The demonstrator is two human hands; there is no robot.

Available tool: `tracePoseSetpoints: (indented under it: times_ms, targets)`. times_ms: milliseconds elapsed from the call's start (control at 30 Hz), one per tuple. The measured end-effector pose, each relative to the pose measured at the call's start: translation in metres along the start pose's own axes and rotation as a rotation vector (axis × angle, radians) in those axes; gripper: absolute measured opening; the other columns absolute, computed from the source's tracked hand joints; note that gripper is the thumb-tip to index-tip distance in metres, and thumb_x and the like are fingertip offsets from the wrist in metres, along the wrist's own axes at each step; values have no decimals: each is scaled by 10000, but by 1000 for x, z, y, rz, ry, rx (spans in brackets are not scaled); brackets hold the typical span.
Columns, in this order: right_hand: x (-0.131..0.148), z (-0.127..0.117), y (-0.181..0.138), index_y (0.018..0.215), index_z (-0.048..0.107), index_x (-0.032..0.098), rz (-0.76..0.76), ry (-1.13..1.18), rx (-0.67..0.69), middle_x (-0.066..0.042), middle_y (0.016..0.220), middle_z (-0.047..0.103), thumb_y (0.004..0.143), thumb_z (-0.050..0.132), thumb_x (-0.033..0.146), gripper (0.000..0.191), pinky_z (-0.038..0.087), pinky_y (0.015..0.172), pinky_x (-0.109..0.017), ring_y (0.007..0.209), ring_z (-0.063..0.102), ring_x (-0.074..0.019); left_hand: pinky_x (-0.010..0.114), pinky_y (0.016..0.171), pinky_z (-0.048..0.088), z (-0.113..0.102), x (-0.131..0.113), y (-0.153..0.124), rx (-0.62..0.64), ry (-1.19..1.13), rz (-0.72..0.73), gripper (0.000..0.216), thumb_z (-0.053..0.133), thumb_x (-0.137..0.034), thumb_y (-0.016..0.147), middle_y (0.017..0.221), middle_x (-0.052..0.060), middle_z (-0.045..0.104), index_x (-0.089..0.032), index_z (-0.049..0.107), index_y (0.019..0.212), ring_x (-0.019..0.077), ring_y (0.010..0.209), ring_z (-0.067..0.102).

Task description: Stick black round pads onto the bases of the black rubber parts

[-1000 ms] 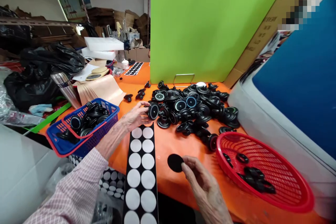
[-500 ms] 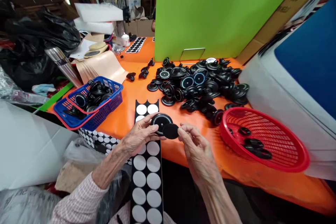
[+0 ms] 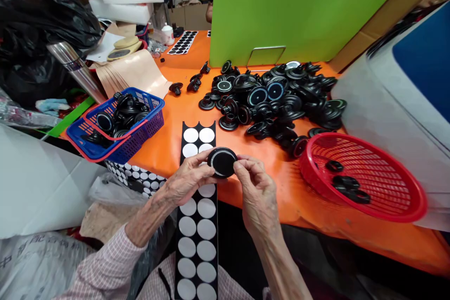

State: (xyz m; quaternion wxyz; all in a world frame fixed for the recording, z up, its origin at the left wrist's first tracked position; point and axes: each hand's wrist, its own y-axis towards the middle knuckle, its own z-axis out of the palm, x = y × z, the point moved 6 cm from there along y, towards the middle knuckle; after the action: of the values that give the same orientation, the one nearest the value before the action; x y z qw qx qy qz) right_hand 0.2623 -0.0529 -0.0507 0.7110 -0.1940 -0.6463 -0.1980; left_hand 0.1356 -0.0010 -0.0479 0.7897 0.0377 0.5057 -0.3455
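Observation:
My left hand (image 3: 191, 178) is closed around the left edge of a round black plastic part (image 3: 222, 150), its face tilted up toward me. A black round sticker (image 3: 222, 164) lies over the middle of that face, inside a paler ring. At the right edge, my right hand (image 3: 258, 183) pinches with thumb and forefinger where sticker and rim meet. Beneath my hands a long black sheet with white circles (image 3: 197, 239) runs from the table down over my lap. Its upper end has scalloped cutouts.
A heap of similar black parts (image 3: 260, 98) covers the orange table (image 3: 183, 150) behind my hands. To the left stands a blue basket (image 3: 140, 136) holding more. A red basket (image 3: 365, 173) with a few black pieces is at right. A green panel (image 3: 281, 9) rises behind.
My right hand has brought the black sticker from beside the part onto its face, moving slightly left and up. The camera view has shifted a little.

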Motion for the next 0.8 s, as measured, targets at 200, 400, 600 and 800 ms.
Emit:
tracePoseSetpoints:
  times_ms: [200,400,600,800]
  targets:
    - [1,0,-1,746,629,184,-16,-54,0,-73,1046,544,792,626,417,237,503,760,-291,980,552,-189,399,885,532,-1,2,1,-13,11,2,402,675,-149,717,1126,91,668,-184,695,1116,235,1009,646]
    - [1,0,-1,741,619,187,-54,-102,-29,-73,1004,545,794,615,411,231,494,758,-308,978,553,-203,394,884,529,1,1,1,-26,14,-6,389,691,-159,693,1101,79,679,-181,713,1082,234,1004,640]
    - [1,2,-2,737,602,191,-108,-166,-62,-61,988,542,814,594,384,208,506,723,-308,883,567,-178,398,884,533,0,3,1,-19,7,-7,362,657,-148,741,1110,87,680,-170,705,1099,231,1002,644]
    - [1,4,-6,801,570,214,-234,-305,-93,-52,924,549,872,529,348,157,496,735,-334,914,555,-196,395,837,563,-4,7,3,-28,11,31,332,718,-262,781,1112,107,680,-152,703,1093,228,957,660]
